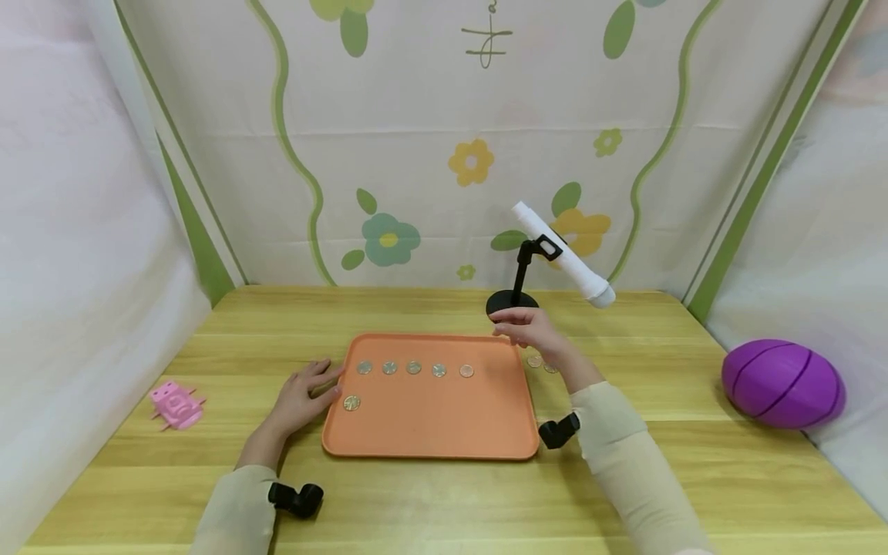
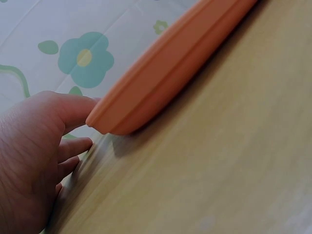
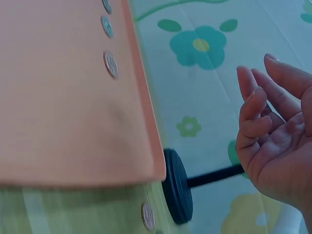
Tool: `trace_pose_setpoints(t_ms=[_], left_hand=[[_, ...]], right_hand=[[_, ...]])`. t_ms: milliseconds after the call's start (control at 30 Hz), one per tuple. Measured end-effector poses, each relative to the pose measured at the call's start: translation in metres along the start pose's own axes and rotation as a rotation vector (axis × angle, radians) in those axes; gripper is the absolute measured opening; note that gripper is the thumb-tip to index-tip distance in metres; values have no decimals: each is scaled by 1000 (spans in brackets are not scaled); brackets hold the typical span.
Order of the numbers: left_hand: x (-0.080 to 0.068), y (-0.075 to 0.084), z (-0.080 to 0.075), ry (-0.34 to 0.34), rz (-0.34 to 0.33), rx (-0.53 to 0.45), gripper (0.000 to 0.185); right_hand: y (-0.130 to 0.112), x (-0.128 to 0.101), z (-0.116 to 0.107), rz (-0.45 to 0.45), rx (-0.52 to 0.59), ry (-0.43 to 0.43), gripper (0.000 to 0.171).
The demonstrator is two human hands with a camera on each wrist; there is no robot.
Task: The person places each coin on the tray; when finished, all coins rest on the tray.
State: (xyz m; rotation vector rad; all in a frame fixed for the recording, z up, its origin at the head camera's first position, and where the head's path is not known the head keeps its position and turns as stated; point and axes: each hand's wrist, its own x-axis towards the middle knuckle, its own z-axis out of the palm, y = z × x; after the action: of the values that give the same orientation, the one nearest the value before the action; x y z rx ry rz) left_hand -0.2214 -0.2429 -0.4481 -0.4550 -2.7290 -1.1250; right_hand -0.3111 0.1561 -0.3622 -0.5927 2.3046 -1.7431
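An orange tray (image 1: pixel 430 424) lies on the wooden table, with a row of several coins (image 1: pixel 414 368) along its far half. One more coin (image 1: pixel 351 403) sits below the row's left end. My left hand (image 1: pixel 298 401) rests at the tray's left edge, fingers extended and touching the rim. Above the tray's far right corner hovers my right hand (image 1: pixel 530 331), its fingers loosely bent and thumb apart; the right wrist view shows nothing held in it. Just beyond the tray's right edge, loose coins (image 1: pixel 533 361) lie on the table, partly hidden by the right hand and wrist.
Behind the right hand stands a black stand (image 1: pixel 520 277) bearing a tilted white tube-shaped microphone (image 1: pixel 565 258). A pink toy (image 1: pixel 176 405) lies at the left of the table, and a purple ball (image 1: pixel 784 384) is by the right edge. Patterned fabric (image 1: pixel 416 154) hangs behind.
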Motion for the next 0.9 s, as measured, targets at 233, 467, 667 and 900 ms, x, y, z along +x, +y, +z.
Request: trace_pose_setpoints(t_ms=[233, 467, 667, 900], left_hand=[[-1, 0, 0, 4, -4, -8, 43], [0, -1, 0, -1, -7, -11, 43], [0, -2, 1, 2, -5, -10, 43], [1, -1, 1, 0, -7, -6, 44]], right_hand=[[8, -17, -30, 41, 17, 42, 34], [18, -33, -56, 42, 3, 91, 26], [30, -48, -73, 67, -27, 150, 44], [46, -62, -87, 115, -48, 191, 46]])
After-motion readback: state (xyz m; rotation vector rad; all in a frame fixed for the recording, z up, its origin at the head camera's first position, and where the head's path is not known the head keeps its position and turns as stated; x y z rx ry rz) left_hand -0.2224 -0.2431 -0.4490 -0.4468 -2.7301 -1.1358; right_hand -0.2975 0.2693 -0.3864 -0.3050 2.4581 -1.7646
